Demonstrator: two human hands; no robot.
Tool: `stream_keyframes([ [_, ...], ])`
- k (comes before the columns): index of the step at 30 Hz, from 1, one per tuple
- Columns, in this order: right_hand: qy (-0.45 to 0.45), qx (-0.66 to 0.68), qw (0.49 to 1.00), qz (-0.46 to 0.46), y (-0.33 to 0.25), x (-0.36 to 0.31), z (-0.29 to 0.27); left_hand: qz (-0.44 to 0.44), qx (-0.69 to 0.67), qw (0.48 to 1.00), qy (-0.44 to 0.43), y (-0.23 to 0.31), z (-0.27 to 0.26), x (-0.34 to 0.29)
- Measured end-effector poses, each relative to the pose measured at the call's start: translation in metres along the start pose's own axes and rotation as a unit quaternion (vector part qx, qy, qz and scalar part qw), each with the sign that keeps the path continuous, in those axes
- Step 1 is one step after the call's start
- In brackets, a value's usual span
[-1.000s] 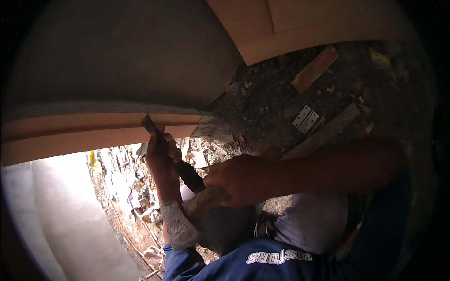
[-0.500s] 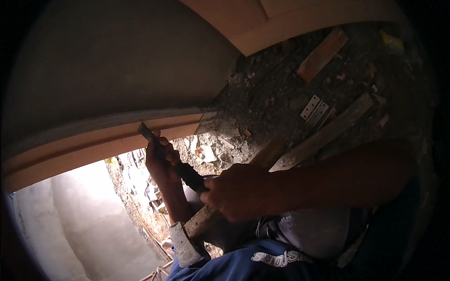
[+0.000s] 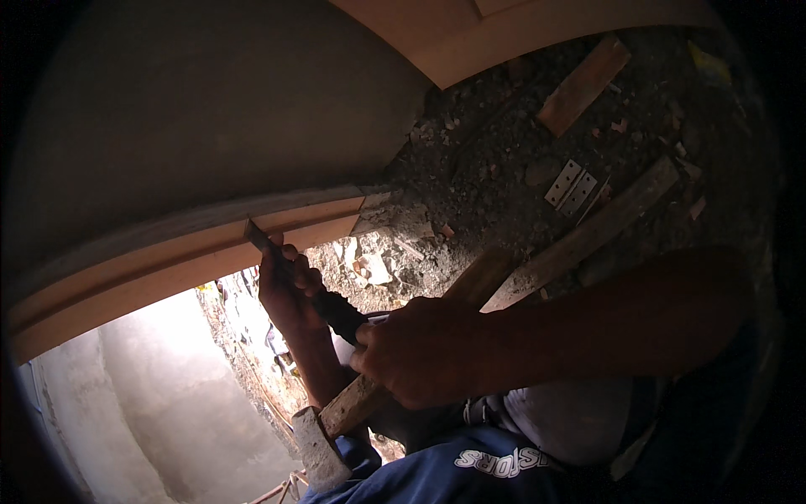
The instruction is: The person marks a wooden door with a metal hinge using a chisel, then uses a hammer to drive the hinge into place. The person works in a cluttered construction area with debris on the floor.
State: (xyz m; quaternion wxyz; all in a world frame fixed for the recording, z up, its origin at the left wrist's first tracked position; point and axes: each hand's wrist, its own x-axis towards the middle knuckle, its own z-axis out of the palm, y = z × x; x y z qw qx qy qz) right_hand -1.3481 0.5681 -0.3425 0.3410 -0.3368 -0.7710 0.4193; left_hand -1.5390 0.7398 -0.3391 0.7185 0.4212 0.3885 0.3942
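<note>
My left hand (image 3: 290,294) is closed around a dark chisel (image 3: 340,316), whose blade end rests at the groove of a wooden door frame (image 3: 176,262). In my right hand (image 3: 428,353) is a hammer (image 3: 321,449), gripped by its wooden handle. Its pale, dusty head hangs low near my blue clothing, and the handle's other end sticks out beyond the hand. The butt of the chisel meets the fingers of my right hand; whether they pinch it too is too dark to tell.
A hinge (image 3: 571,187) lies on the rubble floor, near a long wood strip (image 3: 621,214) and a short board (image 3: 584,84). A panelled wooden door (image 3: 437,55) reaches in at the top. A grey wall (image 3: 210,109) rises behind the frame.
The chisel's blade end has shifted slightly left along the frame. The hammer head has dropped a little down and left with my right hand. The whole view has moved slightly.
</note>
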Motion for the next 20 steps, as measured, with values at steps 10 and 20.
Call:
stream_keyframes([
  [10, 0.017, 0.024, 0.999, -0.021, 0.0017, -0.0002, 0.0021, 0.004, 0.007, 1.000, 0.016, 0.0023, 0.0069, -0.0019],
  [20, 0.028, 0.032, 0.999, -0.017, 0.0029, -0.0039, 0.0039, -0.003, -0.010, 1.000, -0.010, 0.0018, 0.0042, 0.0012],
])
